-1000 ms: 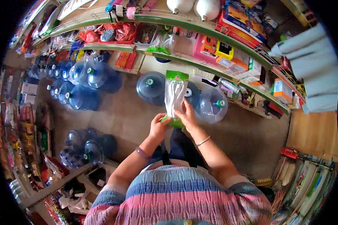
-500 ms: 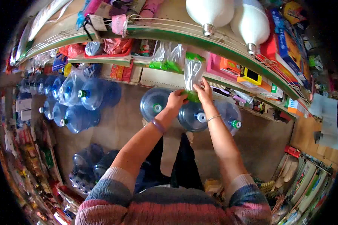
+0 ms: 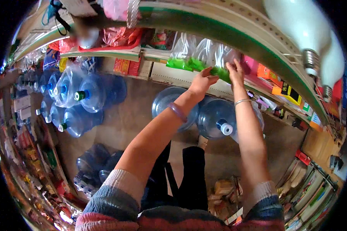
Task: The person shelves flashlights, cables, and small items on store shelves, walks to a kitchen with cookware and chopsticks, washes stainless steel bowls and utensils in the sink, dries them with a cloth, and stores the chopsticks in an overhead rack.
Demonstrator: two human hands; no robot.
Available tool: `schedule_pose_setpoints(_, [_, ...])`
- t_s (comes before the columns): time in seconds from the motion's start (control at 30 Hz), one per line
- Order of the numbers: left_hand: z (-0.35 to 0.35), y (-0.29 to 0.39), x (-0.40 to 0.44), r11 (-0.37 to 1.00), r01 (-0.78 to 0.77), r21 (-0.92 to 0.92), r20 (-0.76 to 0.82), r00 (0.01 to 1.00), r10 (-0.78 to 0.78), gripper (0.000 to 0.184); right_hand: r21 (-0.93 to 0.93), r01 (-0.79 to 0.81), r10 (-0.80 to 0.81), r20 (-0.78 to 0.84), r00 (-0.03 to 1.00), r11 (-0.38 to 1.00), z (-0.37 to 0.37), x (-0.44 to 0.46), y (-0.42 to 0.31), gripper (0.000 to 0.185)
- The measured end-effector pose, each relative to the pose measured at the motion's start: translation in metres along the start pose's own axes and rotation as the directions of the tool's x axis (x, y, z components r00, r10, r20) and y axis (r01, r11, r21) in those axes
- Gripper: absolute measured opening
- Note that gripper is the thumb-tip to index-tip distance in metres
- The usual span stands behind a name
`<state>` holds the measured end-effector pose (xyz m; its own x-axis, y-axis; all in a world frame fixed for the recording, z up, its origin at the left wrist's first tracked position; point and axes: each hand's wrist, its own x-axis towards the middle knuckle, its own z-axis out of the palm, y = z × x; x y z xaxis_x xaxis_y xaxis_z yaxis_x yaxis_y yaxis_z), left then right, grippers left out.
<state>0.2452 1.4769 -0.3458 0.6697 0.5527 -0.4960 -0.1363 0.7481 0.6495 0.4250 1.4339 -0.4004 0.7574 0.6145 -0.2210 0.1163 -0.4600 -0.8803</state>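
A clear plastic packet (image 3: 222, 54) with a green end and long white items inside is on the shelf beneath the overhanging one, at the right end of a row. What the white items are, I cannot make out. My left hand (image 3: 201, 82) pinches the packet's green lower end from the left. My right hand (image 3: 236, 74) is at its right side, fingers bent against the edge; the exact contact is partly hidden. Similar green-ended packets (image 3: 183, 52) lie just left of it.
Large blue water bottles (image 3: 216, 115) stand on the floor below my arms, and more bottles (image 3: 92, 92) are at the left. Big light bulbs (image 3: 304, 34) hang over the upper shelf edge (image 3: 204, 25). Small boxes (image 3: 286, 93) line the shelf at the right.
Both hands have moved forward and a little right with the packet, from in front of the shelf onto it beside the similar packets. My view has come closer to the shelves.
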Motion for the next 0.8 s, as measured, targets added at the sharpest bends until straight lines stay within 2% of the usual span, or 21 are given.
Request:
schedule_pose_setpoints(0.03, [0.001, 0.000, 0.001, 1.000, -0.005, 0.019, -0.004, 1.000, 0.005, 0.063, -0.057, 0.057, -0.057, -0.007, 0.998, 0.997, 0.004, 0.007, 0.005, 0.063])
schedule_pose_setpoints(0.07, [0.002, 0.002, 0.002, 0.999, -0.011, 0.039, -0.007, 1.000, 0.012, 0.064, 0.051, -0.020, 0.018, 0.038, 0.999, 0.999, 0.006, 0.009, 0.011, 0.063])
schedule_pose_setpoints(0.13, [-0.005, -0.006, 0.007, 0.998, -0.047, 0.031, -0.017, 0.999, 0.047, 0.064, -0.169, 0.080, -0.079, 0.011, 0.997, 0.982, 0.010, 0.016, 0.014, 0.063])
schedule_pose_setpoints(0.17, [-0.008, -0.009, 0.009, 0.998, -0.051, 0.022, -0.029, 0.998, 0.051, 0.064, -0.294, 0.042, -0.033, 0.033, 0.999, 0.955, 0.011, 0.018, 0.017, 0.063])
schedule_pose_setpoints(0.3, [-0.011, -0.019, 0.011, 0.995, -0.062, -0.075, -0.041, 0.997, 0.059, 0.065, -0.444, 0.080, -0.047, 0.084, 0.995, 0.892, 0.021, 0.020, 0.014, 0.062])
schedule_pose_setpoints(0.4, [-0.005, -0.022, 0.004, 0.995, -0.099, -0.011, -0.114, 0.989, 0.097, 0.068, -0.549, 0.080, -0.046, 0.075, 0.996, 0.832, 0.023, 0.014, 0.009, 0.064])
schedule_pose_setpoints(0.43, [-0.004, -0.022, 0.000, 0.996, -0.084, -0.025, -0.121, 0.989, 0.081, 0.068, -0.501, 0.010, 0.049, 0.105, 0.993, 0.866, 0.021, 0.010, 0.002, 0.065])
schedule_pose_setpoints(0.47, [-0.002, -0.020, -0.004, 0.997, -0.071, -0.037, -0.123, 0.990, 0.066, 0.069, -0.512, 0.076, -0.027, 0.103, 0.994, 0.856, 0.020, 0.006, -0.002, 0.064])
schedule_pose_setpoints(0.53, [-0.001, -0.016, -0.015, 0.998, -0.030, -0.058, -0.130, 0.991, 0.022, 0.069, -0.517, 0.085, -0.086, 0.021, 0.996, 0.852, 0.019, -0.003, -0.012, 0.059])
schedule_pose_setpoints(0.6, [-0.003, -0.014, -0.033, 0.995, 0.018, -0.101, -0.105, 0.994, -0.029, 0.066, -0.344, 0.286, -0.332, -0.080, 0.940, 0.894, 0.016, -0.017, 0.004, 0.052])
schedule_pose_setpoints(0.63, [-0.005, -0.017, -0.040, 0.998, -0.024, -0.060, -0.090, 0.996, 0.018, 0.062, -0.385, 0.300, -0.357, -0.086, 0.930, 0.873, 0.010, -0.038, -0.011, 0.049])
schedule_pose_setpoints(0.7, [-0.012, -0.020, -0.065, 0.997, 0.067, -0.031, -0.055, 0.996, -0.068, 0.055, -0.399, 0.357, -0.428, -0.100, 0.898, 0.844, 0.004, -0.093, -0.028, 0.041])
schedule_pose_setpoints(0.73, [-0.023, -0.038, -0.073, 0.994, 0.051, -0.099, -0.057, 0.997, -0.057, 0.054, -0.346, 0.387, -0.433, -0.063, 0.899, 0.855, 0.001, -0.117, -0.018, 0.038])
schedule_pose_setpoints(0.77, [-0.025, -0.041, -0.091, 0.997, 0.076, -0.026, -0.075, 0.994, -0.077, 0.052, -0.293, 0.310, -0.337, -0.047, 0.940, 0.904, -0.002, -0.145, -0.019, 0.036])
schedule_pose_setpoints(0.8, [-0.025, -0.045, -0.111, 0.988, 0.118, -0.102, -0.069, 0.990, -0.126, 0.050, -0.277, 0.298, -0.317, -0.022, 0.948, 0.913, -0.007, -0.173, -0.016, 0.036])
